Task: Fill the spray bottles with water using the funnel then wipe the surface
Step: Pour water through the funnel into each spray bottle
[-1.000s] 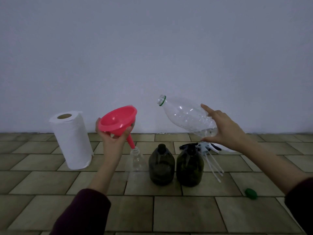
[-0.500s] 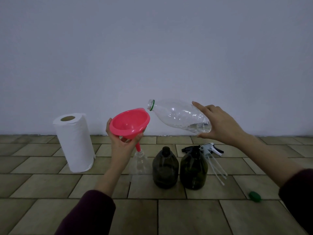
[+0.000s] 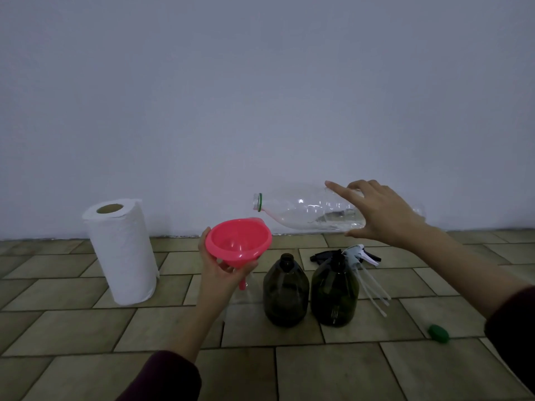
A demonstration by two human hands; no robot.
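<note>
Paper towel roll (image 3: 121,253) stood upright far left on tiled floor (image 3: 333,371). L hand (image 3: 223,270) gripped pink funnel (image 3: 238,241) under its bowl, spout down by a clear bottle, mostly hidden. Two dark spray bottles (image 3: 285,290) stood side by side, uncapped; spray heads (image 3: 354,256) lay behind. R hand (image 3: 382,215) grasped water bottle (image 3: 304,211), nearly horizontal, mouth just above funnel rim. Green cap (image 3: 438,333) lay far right.

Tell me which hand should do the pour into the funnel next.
Right. The right hand already grips the water bottle, lying nearly level with its open mouth just above the pink funnel. The left hand holds that funnel over the clear spray bottle, so it is busy.
</note>
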